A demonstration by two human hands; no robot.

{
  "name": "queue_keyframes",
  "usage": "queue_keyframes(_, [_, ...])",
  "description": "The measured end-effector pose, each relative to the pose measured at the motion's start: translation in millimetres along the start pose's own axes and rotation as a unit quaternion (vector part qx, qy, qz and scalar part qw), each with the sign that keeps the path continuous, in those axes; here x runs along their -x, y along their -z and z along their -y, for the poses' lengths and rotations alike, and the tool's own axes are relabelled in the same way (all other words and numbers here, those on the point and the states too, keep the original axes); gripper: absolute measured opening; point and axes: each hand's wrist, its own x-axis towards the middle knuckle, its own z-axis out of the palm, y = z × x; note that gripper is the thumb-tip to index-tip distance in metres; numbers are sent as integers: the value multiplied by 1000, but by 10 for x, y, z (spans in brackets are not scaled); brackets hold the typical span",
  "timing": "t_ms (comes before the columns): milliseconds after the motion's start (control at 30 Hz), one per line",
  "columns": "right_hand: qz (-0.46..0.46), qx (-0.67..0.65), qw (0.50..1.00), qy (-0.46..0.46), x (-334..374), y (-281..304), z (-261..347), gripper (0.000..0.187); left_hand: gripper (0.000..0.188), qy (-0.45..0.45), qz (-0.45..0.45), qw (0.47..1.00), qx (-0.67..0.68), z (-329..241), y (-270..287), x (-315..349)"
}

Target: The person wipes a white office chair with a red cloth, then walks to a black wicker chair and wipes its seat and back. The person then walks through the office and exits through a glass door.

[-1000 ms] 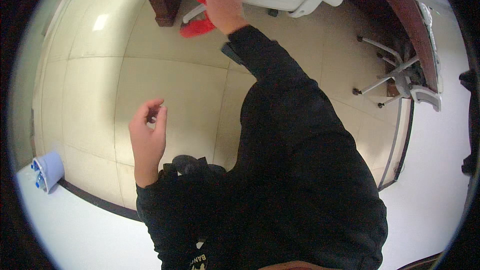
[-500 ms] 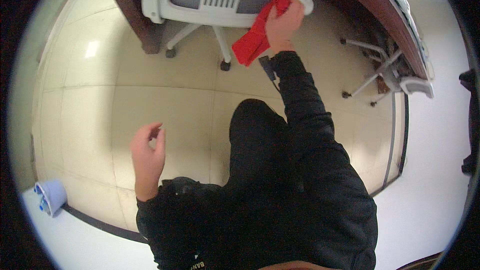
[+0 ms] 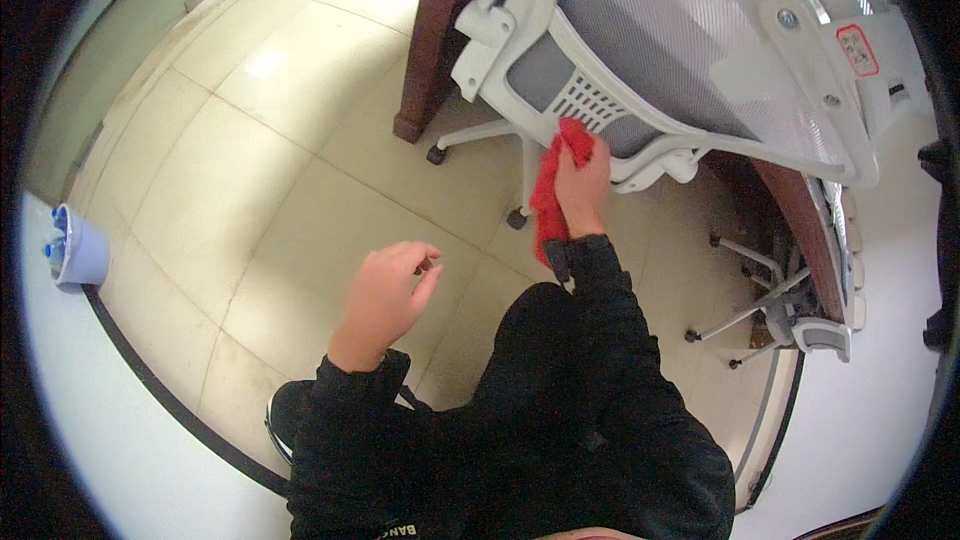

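The right hand (image 3: 584,188) grips a red cloth (image 3: 549,198), its upper end at the slotted panel (image 3: 588,103) of a white chair (image 3: 680,60) with grey mesh; whether the cloth presses on the frame is unclear. The cloth's loose part hangs down on the left side of the hand. The left hand (image 3: 385,295), fingers loosely curled, is held well apart from the cloth, above the pale tile floor (image 3: 290,240). A dark wooden leg (image 3: 432,50) stands just left of the chair. Far left, a pale blue bin (image 3: 88,250) contains bottles (image 3: 55,252). A second chair (image 3: 775,310) stands at the right.
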Motion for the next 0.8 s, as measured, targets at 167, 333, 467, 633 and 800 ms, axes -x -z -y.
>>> queue_keyframes(167, [-65, 158, 932, 321, -706, -450, 1223, 44, 15, 12, -13, 999, 37, 97, 131, 60])
queue_keyframes(333, [-103, 322, 787, 516, -1632, -413, 2213, 37, 18, 34, -5, 998, 53, 313, 240, 72])
queue_keyframes(467, [-50, 401, 736, 543, -1765, -377, 2227, 22, 18, 36, -21, 995, 91, 539, 318, -40])
queue_keyframes(633, [122, 531, 654, 525, -1618, -477, 1990, 21, 18, -2, -22, 996, 89, 600, 367, -127])
queue_keyframes(800, [37, 432, 714, 549, -1721, -137, 2314, 18, 19, 7, -13, 996, 89, 579, 486, -139])
